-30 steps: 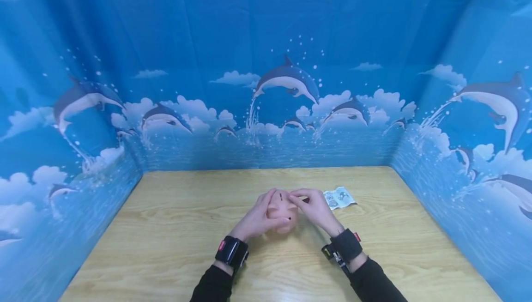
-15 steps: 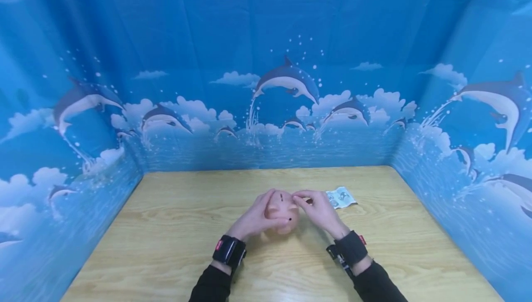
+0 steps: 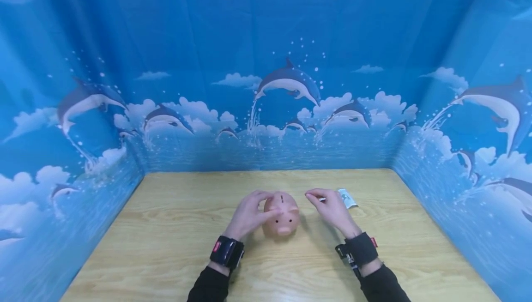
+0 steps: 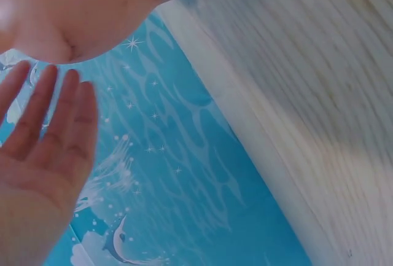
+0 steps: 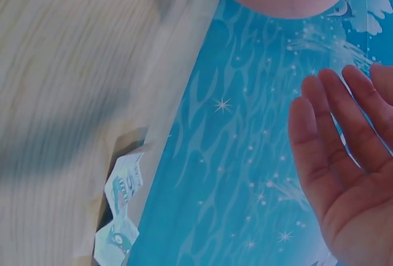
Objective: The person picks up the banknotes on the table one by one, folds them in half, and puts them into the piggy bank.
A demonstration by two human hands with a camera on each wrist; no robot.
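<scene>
A pink piggy bank (image 3: pixel 286 226) stands upright on the table, its snout toward me and the dark coin slot on top. My left hand (image 3: pixel 246 214) is at its left side, thumb and fingers spread around that side; the left wrist view shows the fingers (image 4: pixel 83 118) nearly straight, with their tips just beside the pink body (image 4: pixel 80 17). To the right, apart from the bank, is my right hand (image 3: pixel 334 210). Its palm and extended fingers (image 5: pixel 307 137) hold nothing visible in the right wrist view, and the thumb is mostly out of that frame.
A crumpled, printed slip of paper (image 3: pixel 348 199) lies on the wood-grain table (image 3: pixel 183 228) behind my right hand, partly covered by it. A blue dolphin-print curtain (image 3: pixel 199 149) encloses the back and both sides of the table.
My left hand has loosened and drawn back to the left, uncovering the piggy bank's face. My right hand has moved away from the bank to the right, overlapping more of the paper slip.
</scene>
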